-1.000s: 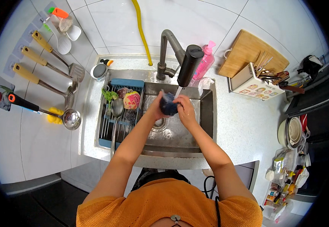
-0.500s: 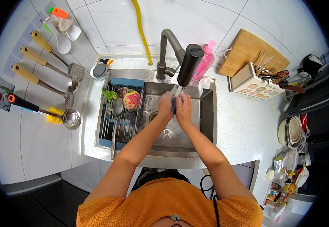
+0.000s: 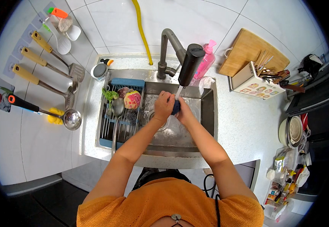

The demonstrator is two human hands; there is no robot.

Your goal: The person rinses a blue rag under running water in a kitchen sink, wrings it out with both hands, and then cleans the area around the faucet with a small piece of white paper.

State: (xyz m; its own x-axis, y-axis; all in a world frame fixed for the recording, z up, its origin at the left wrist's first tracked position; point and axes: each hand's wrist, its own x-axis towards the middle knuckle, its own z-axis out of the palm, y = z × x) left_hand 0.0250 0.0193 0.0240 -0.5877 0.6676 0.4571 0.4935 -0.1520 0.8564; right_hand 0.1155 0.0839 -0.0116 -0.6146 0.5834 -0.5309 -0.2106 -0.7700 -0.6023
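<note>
Under the black faucet head (image 3: 191, 65) I have both hands close together, with a stream of water running down onto them. Between them is a small dark blue lump (image 3: 176, 108), perhaps a scrubber or a cloth; its kind is hard to make out. My right hand (image 3: 185, 111) is curled around it from the right and below. My left hand (image 3: 164, 106) presses on it from the left, its fingers bent over the top. Below them lies the steel sink (image 3: 179, 140), with its drain (image 3: 159, 120) partly hidden by my left wrist.
A blue-ended drying rack (image 3: 126, 82) at the sink's left holds a ladle-like spoon (image 3: 118, 108), green leaves (image 3: 109, 94) and a pink-yellow sponge (image 3: 132, 99). Behind stands a pink soap bottle (image 3: 205, 62). Right are a utensil holder (image 3: 255, 84) and cutting board (image 3: 253, 53).
My left hand has turned and shifted left, its back now showing on top. My right hand has moved slightly lower. The foam seen on my hands is gone.
</note>
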